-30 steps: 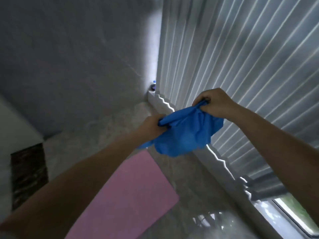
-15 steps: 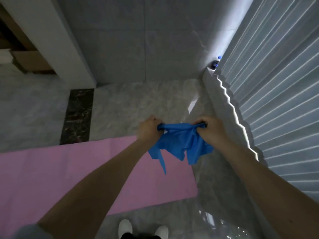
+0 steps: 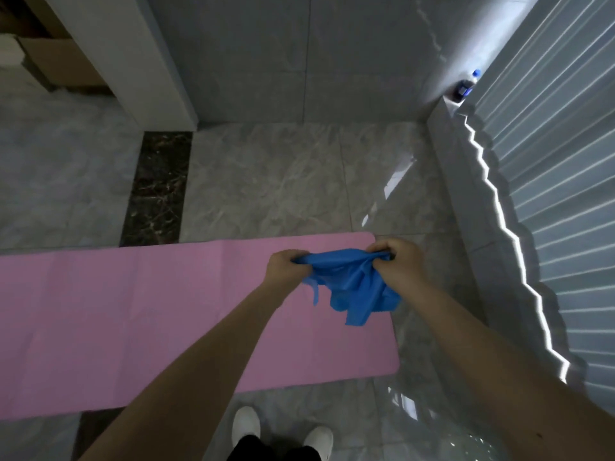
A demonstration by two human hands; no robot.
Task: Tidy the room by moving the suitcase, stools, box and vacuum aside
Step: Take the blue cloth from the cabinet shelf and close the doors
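A crumpled blue cloth [image 3: 352, 287], thin and limp, hangs bunched between both hands over the flat pink mat [image 3: 133, 311] at 4 o'clock. The left hand [image 3: 288, 269] and right hand [image 3: 401, 262] each grip its top edge with curled fingers. A cardboard box [image 3: 56, 66] sits at 10 o'clock.

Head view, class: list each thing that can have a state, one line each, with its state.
Left hand: gripping the cloth.
Right hand: gripping the cloth.
Cloth: bunched, hanging between both hands.
Mat: unrolled flat on the floor.
Bottle: standing in the corner.
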